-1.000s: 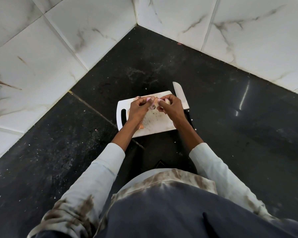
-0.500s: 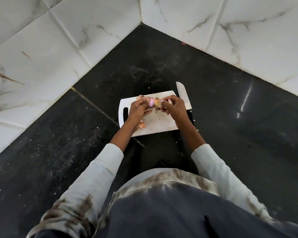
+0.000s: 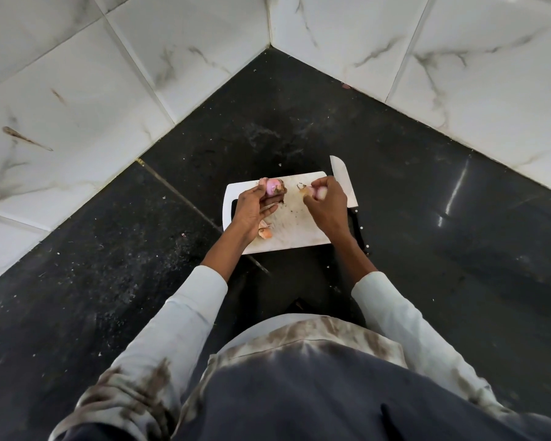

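A white cutting board (image 3: pixel 295 232) lies on the black counter in the corner. Over its far left part my left hand (image 3: pixel 252 205) holds a small pink peeled onion (image 3: pixel 273 187) between fingers and thumb. My right hand (image 3: pixel 326 202) is over the board's far right part and pinches another pale piece of onion (image 3: pixel 319 193) with a strip of dry skin (image 3: pixel 302 186) hanging from it. The two hands are apart. Bits of orange-brown peel (image 3: pixel 264 231) lie on the board near my left wrist.
A knife (image 3: pixel 342 179) lies along the board's right edge, blade pointing away, its black handle (image 3: pixel 360 232) partly hidden by my right forearm. White marble-tiled walls (image 3: pixel 140 74) close the corner on the left and behind. The black counter (image 3: pixel 458 218) extends to both sides.
My hands, joined over the board's middle a second ago, have pulled apart: the left went left with the pink onion, the right went right with a piece and its skin.
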Action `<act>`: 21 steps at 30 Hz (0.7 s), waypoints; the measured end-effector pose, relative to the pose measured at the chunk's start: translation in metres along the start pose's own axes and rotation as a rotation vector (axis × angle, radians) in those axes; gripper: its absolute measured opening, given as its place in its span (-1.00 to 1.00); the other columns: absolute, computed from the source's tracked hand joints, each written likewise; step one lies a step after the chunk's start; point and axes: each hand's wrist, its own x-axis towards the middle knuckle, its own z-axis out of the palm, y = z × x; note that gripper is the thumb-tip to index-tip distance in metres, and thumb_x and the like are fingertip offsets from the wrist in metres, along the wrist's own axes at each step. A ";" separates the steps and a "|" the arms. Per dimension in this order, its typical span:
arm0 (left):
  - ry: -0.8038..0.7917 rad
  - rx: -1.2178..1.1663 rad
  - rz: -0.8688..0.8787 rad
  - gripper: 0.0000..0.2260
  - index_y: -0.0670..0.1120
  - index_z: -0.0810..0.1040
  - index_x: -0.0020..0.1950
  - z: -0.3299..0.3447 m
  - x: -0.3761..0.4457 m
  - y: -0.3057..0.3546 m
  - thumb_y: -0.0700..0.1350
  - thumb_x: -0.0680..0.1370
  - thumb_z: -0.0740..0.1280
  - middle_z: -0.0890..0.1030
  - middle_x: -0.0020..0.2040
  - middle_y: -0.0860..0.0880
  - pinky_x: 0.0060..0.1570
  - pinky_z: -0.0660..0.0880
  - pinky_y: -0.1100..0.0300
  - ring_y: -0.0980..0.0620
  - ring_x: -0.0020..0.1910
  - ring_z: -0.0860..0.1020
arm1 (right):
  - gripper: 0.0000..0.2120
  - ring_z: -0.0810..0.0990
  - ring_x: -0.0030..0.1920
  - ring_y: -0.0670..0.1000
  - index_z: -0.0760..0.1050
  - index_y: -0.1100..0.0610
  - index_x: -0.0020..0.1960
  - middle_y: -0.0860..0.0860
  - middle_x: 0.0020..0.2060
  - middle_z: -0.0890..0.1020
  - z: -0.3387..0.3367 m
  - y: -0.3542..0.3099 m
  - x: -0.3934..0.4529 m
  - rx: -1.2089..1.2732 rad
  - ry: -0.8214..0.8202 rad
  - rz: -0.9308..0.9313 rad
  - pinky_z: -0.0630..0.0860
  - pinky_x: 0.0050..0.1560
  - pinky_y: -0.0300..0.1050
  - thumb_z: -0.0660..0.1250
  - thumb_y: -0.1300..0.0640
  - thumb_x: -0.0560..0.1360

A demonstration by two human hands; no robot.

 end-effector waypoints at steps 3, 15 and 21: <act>0.011 -0.023 -0.035 -0.70 -0.09 0.64 0.20 0.003 -0.003 0.001 0.08 0.75 0.21 0.79 0.10 -0.10 0.20 0.64 0.11 0.04 0.09 0.76 | -0.73 0.57 0.13 0.00 0.53 0.09 0.16 0.03 0.15 0.58 0.003 -0.001 -0.001 -0.132 -0.092 -0.067 0.58 0.10 -0.10 0.50 0.17 0.51; -0.092 -0.315 -0.176 -0.69 -0.18 0.54 0.35 0.009 -0.010 0.006 -0.01 0.78 0.17 0.67 0.29 -0.18 0.11 0.59 0.15 0.00 0.08 0.65 | -0.55 0.58 0.25 0.04 0.53 0.00 0.28 -0.12 0.15 0.61 0.001 -0.021 -0.009 -0.068 -0.216 -0.226 0.59 0.25 0.20 0.57 0.10 0.44; -0.070 -0.244 -0.157 -0.60 -0.20 0.54 0.45 0.009 -0.003 0.003 0.04 0.77 0.19 0.75 0.02 -0.08 0.26 0.55 0.09 0.06 -0.03 0.71 | -0.40 0.60 0.16 0.00 0.48 0.01 0.35 -0.06 0.13 0.61 0.005 -0.024 -0.012 -0.057 -0.221 -0.220 0.61 0.17 0.01 0.63 -0.02 0.40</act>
